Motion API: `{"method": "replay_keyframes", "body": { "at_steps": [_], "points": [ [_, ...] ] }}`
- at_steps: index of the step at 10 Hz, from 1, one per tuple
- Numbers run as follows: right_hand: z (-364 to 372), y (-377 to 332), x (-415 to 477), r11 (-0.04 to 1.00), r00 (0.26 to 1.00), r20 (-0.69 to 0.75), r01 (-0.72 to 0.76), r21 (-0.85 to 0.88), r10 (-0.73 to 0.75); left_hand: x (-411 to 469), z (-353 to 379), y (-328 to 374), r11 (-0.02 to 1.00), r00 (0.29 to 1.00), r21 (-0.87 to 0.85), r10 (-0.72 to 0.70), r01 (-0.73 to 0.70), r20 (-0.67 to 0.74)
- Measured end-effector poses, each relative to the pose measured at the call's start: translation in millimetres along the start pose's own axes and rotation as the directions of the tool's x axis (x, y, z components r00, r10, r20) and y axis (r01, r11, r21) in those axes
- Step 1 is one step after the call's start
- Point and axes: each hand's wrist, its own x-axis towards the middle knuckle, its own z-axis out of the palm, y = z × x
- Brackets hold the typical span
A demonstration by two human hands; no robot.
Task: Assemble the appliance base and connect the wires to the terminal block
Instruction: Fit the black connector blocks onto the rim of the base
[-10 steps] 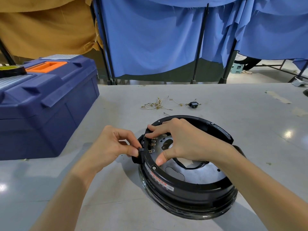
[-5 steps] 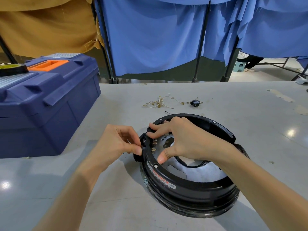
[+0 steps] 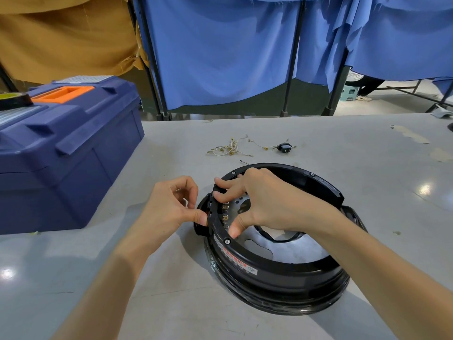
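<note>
A round black appliance base [image 3: 277,268] with a shiny metal floor lies on the grey table. A black socket part [image 3: 204,227] with brass terminals sits in its left rim. My left hand [image 3: 171,209] pinches that part from outside with thumb and forefinger. My right hand [image 3: 264,204] grips the rim from inside, fingers over the top edge and thumb down beside the terminals. Loose pale wires [image 3: 229,149] with brass ends and a small black connector [image 3: 284,147] lie farther back on the table.
A large dark blue toolbox [image 3: 66,148] with an orange handle stands at the left, with a roll of tape [image 3: 13,100] on its lid. Blue curtains on black poles [image 3: 293,55] hang beyond the table's far edge. Tape scraps [image 3: 409,134] mark the table at the right.
Both hands stay on the base's left rim. My left thumb and forefinger have shifted slightly on the socket part; the view has tilted a little.
</note>
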Motion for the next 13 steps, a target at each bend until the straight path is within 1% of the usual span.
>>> {"method": "replay_keyframes", "body": {
  "at_steps": [1,2,3,4,5,6,7,9,10,11,12,13],
  "points": [
    [0,1,0,1.0,1.0,0.006,-0.013,0.008,0.013,1,0,-2,1.0,1.0,-0.005,0.022,-0.022,0.012],
    [-1,0,-1,1.0,1.0,0.006,0.0,0.028,-0.001,5,-4,-5,1.0,0.999,0.028,-0.005,0.005,0.032],
    [-6,-2,-4,1.0,1.0,0.009,0.007,0.014,-0.007,8,-9,-7,0.997,0.998,-0.064,-0.028,0.032,0.062],
    [-28,3,-10,0.996,0.997,-0.074,-0.028,0.083,0.034,5,-2,-7,0.996,1.0,-0.092,0.007,-0.009,-0.028],
    [-60,24,-20,0.967,0.931,-0.303,-0.238,-0.09,0.201,1,20,0,0.992,1.0,-0.124,0.004,-0.004,-0.004],
    [-82,50,-35,0.812,0.839,-0.194,-0.542,-0.216,0.508,1,38,5,0.997,1.0,-0.081,0.0,0.0,0.005],
    [-87,60,-43,0.729,0.748,-0.056,-0.658,-0.186,0.661,3,39,5,1.0,0.999,-0.028,0.006,-0.007,-0.039],
    [-71,59,-25,0.832,0.847,-0.153,-0.53,-0.165,0.509,6,25,11,0.997,0.994,0.08,0.012,-0.003,-0.112],
    [-56,58,-15,0.881,0.877,-0.24,-0.454,-0.134,0.416,12,17,15,0.98,0.983,0.2,0.046,-0.01,-0.177],
    [-45,58,-7,0.907,0.881,-0.313,-0.405,-0.11,0.355,20,11,17,0.885,0.987,0.464,0.103,-0.034,-0.123],
    [-38,60,-3,0.917,0.858,-0.38,-0.395,-0.057,0.346,30,4,20,0.739,0.998,0.673,0.053,-0.027,-0.017],
    [-30,62,2,0.924,0.833,-0.457,-0.378,-0.057,0.312,39,5,22,0.717,0.998,0.695,0.057,-0.06,0.027]
  ]
}}
